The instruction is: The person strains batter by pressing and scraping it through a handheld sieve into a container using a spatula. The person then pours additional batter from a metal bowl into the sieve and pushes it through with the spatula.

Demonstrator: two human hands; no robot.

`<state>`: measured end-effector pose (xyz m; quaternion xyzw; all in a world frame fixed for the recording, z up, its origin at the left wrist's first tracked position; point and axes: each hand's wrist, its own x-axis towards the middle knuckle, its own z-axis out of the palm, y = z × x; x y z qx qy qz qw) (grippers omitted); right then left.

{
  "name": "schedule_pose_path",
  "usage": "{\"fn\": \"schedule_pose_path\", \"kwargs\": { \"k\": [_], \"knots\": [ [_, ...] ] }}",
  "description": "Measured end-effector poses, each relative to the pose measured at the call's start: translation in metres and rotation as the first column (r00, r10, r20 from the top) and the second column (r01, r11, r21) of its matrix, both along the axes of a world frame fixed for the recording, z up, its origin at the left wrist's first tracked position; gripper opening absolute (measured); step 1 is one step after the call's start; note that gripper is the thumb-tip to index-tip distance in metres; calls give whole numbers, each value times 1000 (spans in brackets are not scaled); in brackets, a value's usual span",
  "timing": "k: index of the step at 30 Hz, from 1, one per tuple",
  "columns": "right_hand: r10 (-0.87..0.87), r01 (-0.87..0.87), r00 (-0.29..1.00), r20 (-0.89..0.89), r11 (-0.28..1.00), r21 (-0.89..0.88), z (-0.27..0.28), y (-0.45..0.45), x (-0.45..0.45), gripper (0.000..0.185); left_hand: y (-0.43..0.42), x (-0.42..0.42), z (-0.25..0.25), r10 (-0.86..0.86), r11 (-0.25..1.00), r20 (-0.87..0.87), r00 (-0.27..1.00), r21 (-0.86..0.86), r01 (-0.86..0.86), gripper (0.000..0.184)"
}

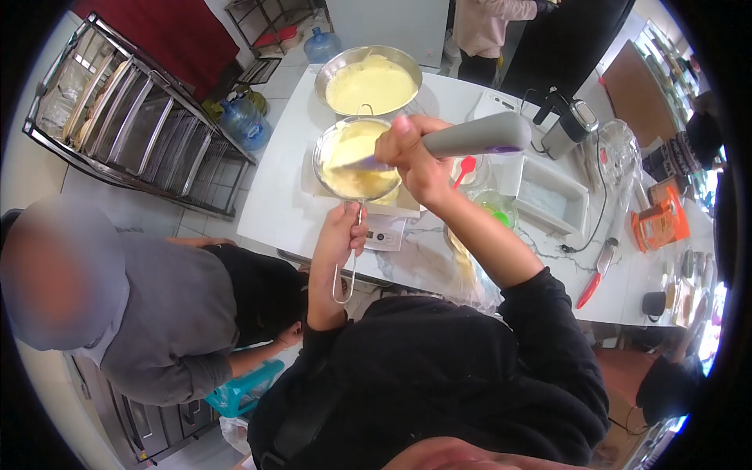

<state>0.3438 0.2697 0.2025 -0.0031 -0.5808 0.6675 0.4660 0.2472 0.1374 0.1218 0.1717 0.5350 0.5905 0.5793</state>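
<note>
A bare strip of bench (270,188) leaves passage left of the sieve (319,171). Beyond, the large bowl (320,84) blocks the way forward; above and right, the right grip (415,160) and grey-handled tool (479,137) hang across. Farther right, the rectangular tin (544,220) and mixer (570,133) obstruct, but a gap opens between tin and red-handled knife (599,272), narrowed by the plug (566,248).

A single head-worn camera looks forward and steeply down, wide-angled, over the wearer's torso (423,352) onto the nearby bench (270,207).
</note>
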Motion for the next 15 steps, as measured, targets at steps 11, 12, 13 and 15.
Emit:
{"fn": "schedule_pose_path", "kwargs": {
  "k": [11, 12, 13, 15],
  "knots": [
    [-8, 7, 999, 31, 1000, 17, 3, 5, 2, 40, -2, 1, 1, -7, 999, -21, 1000, -37, 6, 24],
    [38, -43, 995, 97, 998, 45, 10, 2, 9, 40, -2, -3, 0, 2, 999, -13, 1000, -49, -2, 24],
    [81, -93, 983, 165, 993, 70, 17, 0, 15, 41, -3, -5, -1, 2, 999, -15, 1000, -52, -3, 24],
    [-4, -25, 978, 208, 990, 137, 20, 6, 15, 41, -6, -4, -3, 7, 998, -14, 1000, -59, -7, 24]
  ]
}}
